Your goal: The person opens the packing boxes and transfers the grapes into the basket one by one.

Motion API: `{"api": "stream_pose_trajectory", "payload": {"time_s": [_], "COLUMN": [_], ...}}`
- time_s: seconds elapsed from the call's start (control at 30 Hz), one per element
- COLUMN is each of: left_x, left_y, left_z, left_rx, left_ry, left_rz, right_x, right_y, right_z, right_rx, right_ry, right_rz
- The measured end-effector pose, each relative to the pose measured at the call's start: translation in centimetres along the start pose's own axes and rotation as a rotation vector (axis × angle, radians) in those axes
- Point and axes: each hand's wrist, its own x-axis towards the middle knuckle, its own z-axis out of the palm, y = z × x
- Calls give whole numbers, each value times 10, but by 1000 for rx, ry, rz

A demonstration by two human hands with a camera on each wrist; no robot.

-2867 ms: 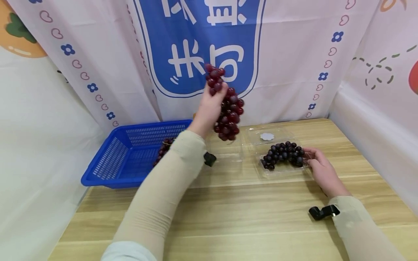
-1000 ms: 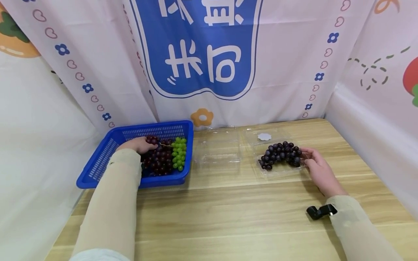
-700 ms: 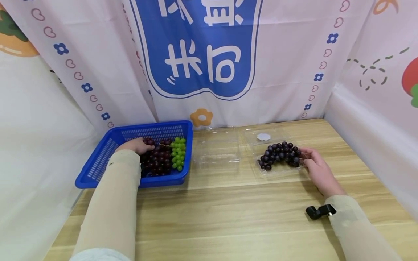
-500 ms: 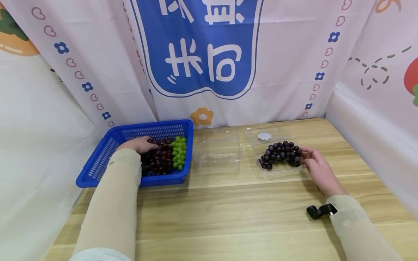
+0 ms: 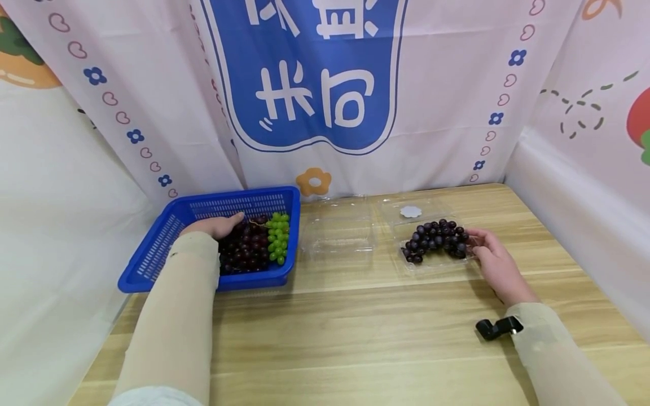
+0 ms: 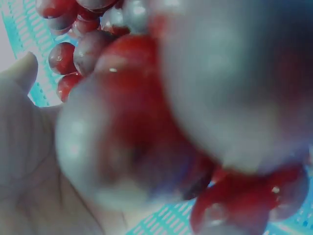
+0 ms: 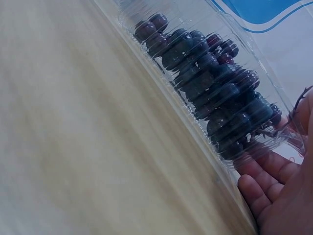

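Note:
My left hand is down in the blue basket at the left, beside dark red grapes. Its thumb stands straight, away from the fruit in the left wrist view; the other fingers are hidden behind large blurred grapes. At the right, my right hand grips the near right end of a clear plastic clamshell box, thumb above and fingers at its lower corner. Inside this box lies a bunch of black grapes, bent in an arch. The lid is folded back.
Green grapes lie at the right side of the basket. Between basket and grape box stands a second clear box, lid raised. A printed cloth hangs behind the wooden table.
My left hand has carried a bunch of red grapes from mid-air leftward and down into the basket. Its thumb has since lifted off them. The right hand stays at the box.

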Motion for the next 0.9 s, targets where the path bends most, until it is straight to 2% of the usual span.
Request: {"api": "stream_pose_trajectory", "payload": {"time_s": [0.2,0.3,0.37,0.53,0.7,0.9], "left_x": [2,2,1,-4,-18,-41], "left_y": [1,2,4,14,36,79], "left_z": [2,2,1,-4,-10,-8], "left_rx": [4,42,103,238,235,279], "left_ry": [-17,-3,21,146,241,297], "left_rz": [62,64,87,155,233,340], "right_x": [1,0,-1,0,0,0], "right_y": [0,-1,-1,-1,-1,0], "right_z": [-2,-1,0,0,-1,0], "right_rx": [2,13,19,17,5,14], "right_ry": [1,1,-1,-9,-6,-8], "right_rz": [6,6,5,9,8,-3]}}
